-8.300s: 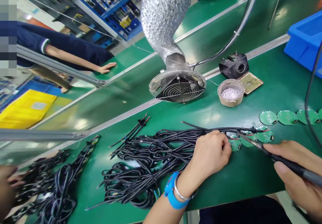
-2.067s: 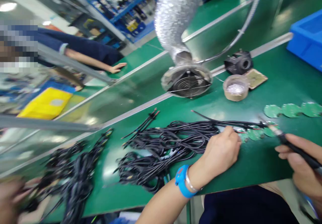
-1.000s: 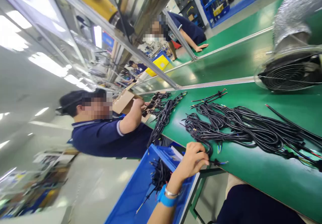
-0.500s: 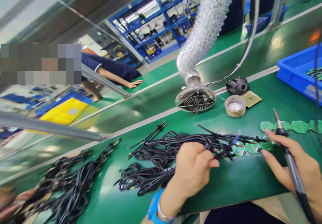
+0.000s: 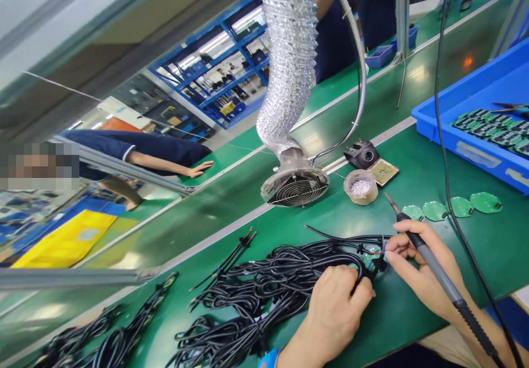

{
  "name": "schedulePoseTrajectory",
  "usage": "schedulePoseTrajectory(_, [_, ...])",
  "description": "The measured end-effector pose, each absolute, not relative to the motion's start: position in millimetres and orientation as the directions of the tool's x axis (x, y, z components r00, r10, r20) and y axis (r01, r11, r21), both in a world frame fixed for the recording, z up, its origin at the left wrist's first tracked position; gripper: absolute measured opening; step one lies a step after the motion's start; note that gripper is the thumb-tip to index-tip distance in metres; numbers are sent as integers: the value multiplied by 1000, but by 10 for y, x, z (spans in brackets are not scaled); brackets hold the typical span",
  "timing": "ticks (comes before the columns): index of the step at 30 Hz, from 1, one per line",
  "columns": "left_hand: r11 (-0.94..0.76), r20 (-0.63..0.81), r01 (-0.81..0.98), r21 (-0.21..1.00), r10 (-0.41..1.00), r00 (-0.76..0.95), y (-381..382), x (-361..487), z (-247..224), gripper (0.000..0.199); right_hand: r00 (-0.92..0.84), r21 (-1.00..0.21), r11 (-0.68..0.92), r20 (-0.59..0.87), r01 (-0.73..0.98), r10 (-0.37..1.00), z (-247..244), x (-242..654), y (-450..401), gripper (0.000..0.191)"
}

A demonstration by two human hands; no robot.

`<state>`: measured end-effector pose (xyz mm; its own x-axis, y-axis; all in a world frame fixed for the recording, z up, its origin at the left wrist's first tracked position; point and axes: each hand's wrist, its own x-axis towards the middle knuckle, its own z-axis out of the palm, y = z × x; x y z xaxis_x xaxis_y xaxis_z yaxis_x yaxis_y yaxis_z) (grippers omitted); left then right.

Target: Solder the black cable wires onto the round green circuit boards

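My left hand [image 5: 335,308] is closed around a black cable [image 5: 357,262] at the right end of a cable bundle [image 5: 264,285]. My right hand [image 5: 430,277] holds a soldering iron [image 5: 440,275], its tip pointing up and left, away from the cables. Thumb and fingers of this same hand pinch near the thin coloured wire ends [image 5: 383,245] of the cable; whether they grip a wire I cannot tell. Small green circuit boards [image 5: 369,256] lie partly hidden behind the wires. More round green boards [image 5: 435,210] form a row behind my right hand.
A fume extractor head [image 5: 295,186] hangs over the bench. Behind my hands stand a round tub [image 5: 360,187] and a black iron stand [image 5: 361,153]. A blue tray [image 5: 475,156] with boards is at right. The iron's black cord [image 5: 444,153] hangs across. More cables [image 5: 132,324] lie left.
My right hand, with the soldering iron, has moved left from the boards to the wire ends beside my left hand. My view has turned right, showing more of the blue tray.
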<state>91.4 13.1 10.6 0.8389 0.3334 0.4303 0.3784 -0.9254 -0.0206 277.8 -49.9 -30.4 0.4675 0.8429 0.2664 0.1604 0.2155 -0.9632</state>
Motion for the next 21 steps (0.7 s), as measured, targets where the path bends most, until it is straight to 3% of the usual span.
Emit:
schedulePoseTrajectory(4, [-919,304,384,86,391,869,124,972,185,13,475,-969,214,246,121,845,-298,2773,-489,33])
schedulePoseTrajectory(7, [-872,332,459,170,489,806,138,1080,303,28,451,-965,241,261,103,853,-279,2773,-492,34])
schedulePoseTrajectory(9, [-840,333,466,279,540,773,159,1193,363,31,432,-961,258,275,101,859,-265,2777,-498,33])
schedulePoseTrajectory(14, [-673,81,403,621,566,821,231,1443,402,11,469,-937,315,348,151,812,-243,2818,-527,33])
schedulePoseTrajectory(21, [-449,-81,426,785,607,790,198,1526,414,19,532,-932,328,358,154,767,-221,2818,-539,32])
